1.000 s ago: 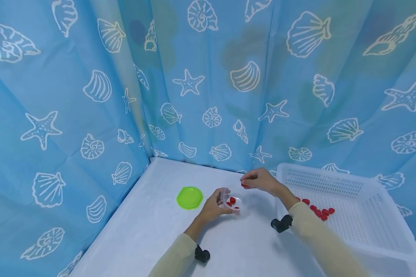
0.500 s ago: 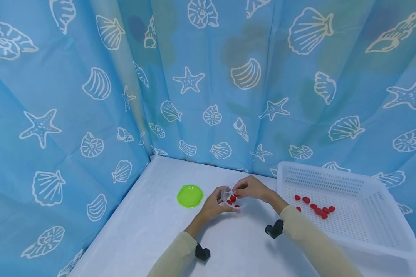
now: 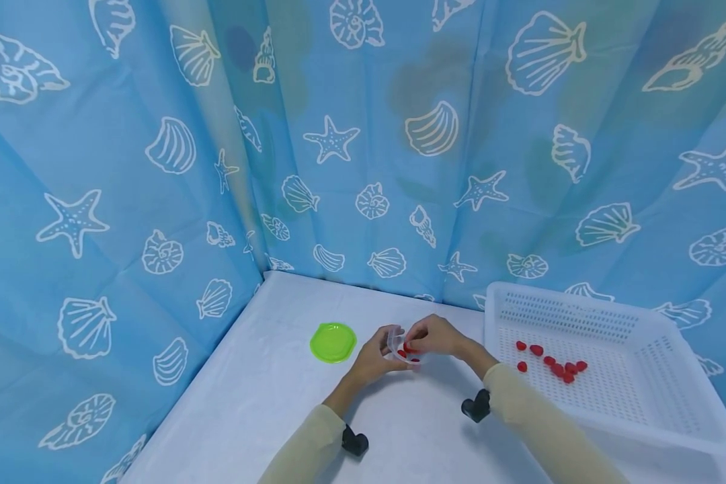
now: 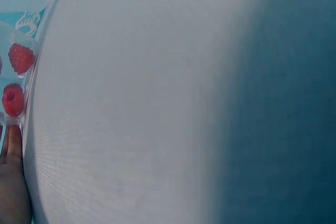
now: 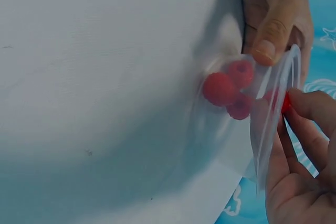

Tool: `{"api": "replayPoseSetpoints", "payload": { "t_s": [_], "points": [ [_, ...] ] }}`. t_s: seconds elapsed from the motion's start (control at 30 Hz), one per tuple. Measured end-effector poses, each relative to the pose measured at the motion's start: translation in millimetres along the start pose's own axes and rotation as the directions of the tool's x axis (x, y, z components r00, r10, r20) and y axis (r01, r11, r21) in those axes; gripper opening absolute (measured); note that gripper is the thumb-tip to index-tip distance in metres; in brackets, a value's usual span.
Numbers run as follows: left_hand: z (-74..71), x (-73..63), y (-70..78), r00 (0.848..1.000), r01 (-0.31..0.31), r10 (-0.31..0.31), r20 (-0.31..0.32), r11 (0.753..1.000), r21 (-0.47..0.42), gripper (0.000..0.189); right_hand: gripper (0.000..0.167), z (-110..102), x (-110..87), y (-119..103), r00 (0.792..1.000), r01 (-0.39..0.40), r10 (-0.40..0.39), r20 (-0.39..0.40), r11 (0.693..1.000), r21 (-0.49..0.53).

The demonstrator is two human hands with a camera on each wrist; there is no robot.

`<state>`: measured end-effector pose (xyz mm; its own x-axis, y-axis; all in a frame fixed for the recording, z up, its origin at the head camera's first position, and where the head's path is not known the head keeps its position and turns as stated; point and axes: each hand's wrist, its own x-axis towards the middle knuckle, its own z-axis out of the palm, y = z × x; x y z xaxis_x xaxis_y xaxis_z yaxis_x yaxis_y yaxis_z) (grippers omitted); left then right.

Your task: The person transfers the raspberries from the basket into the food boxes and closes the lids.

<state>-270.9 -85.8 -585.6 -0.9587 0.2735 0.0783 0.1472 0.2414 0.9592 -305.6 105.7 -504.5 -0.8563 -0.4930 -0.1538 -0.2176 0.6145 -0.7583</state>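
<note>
— Near the middle of the tabletop's (image 3: 236, 417) far edge, what is held in the head view?
— A clear container (image 3: 395, 343) is gripped by the left hand (image 3: 372, 361); at its mouth the right hand (image 3: 437, 336) is held, fingertips pressed together.
— And towards the sides?
— A green lid (image 3: 333, 343) is laid near the far left corner; at the right edge a white basket (image 3: 635, 380) is placed, with red berries (image 3: 557, 370) scattered inside.
— From the left wrist?
— Two raspberries (image 4: 21, 59) are seen in the container, the left fingers (image 4: 14, 145) just beside it.
— From the right wrist?
— A single raspberry (image 5: 286, 102) is pinched by the right hand at the container's rim; three others are grouped inside, and the left thumb (image 5: 273, 35) is pressed against the wall.
</note>
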Motion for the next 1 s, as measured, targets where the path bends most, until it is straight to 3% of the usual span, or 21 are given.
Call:
{"api": "replayPoseSetpoints", "payload": {
  "t_s": [0.23, 0.53, 0.63, 0.77, 1.0],
  "points": [
    [-0.1, 1.3, -0.1, 1.0, -0.011, 0.011, 0.012, 1.0, 0.002, 0.084, 0.004, 5, 3.2, -3, 1.0, 0.003, -0.005, -0.02, 0.994, -0.113],
    [1.9, -0.6, -1.2, 1.0, 0.02, -0.019, -0.017, 1.0, 0.007, 0.087, 0.011, -7, -7.0, -14, 0.998, -0.023, 0.019, -0.062, 0.998, -0.057],
    [2.7, -1.6, 0.1, 0.999, 0.037, -0.037, -0.023, 0.999, 0.023, 0.089, 0.013, -22, -16.7, -21, 0.996, -0.007, 0.006, -0.084, 1.0, -0.017],
    [2.6, -1.3, 1.6, 0.999, 0.026, -0.025, -0.023, 0.999, 0.026, 0.086, 0.015, -55, -31.4, -23, 0.992, 0.03, -0.035, -0.122, 0.999, -0.044],
    [2.3, 0.6, -0.8, 1.0, -0.009, 0.01, -0.008, 1.0, 0.03, 0.084, 0.019, -117, -61.0, 4, 0.978, 0.01, -0.047, -0.201, 0.984, -0.18]
  ]
}}
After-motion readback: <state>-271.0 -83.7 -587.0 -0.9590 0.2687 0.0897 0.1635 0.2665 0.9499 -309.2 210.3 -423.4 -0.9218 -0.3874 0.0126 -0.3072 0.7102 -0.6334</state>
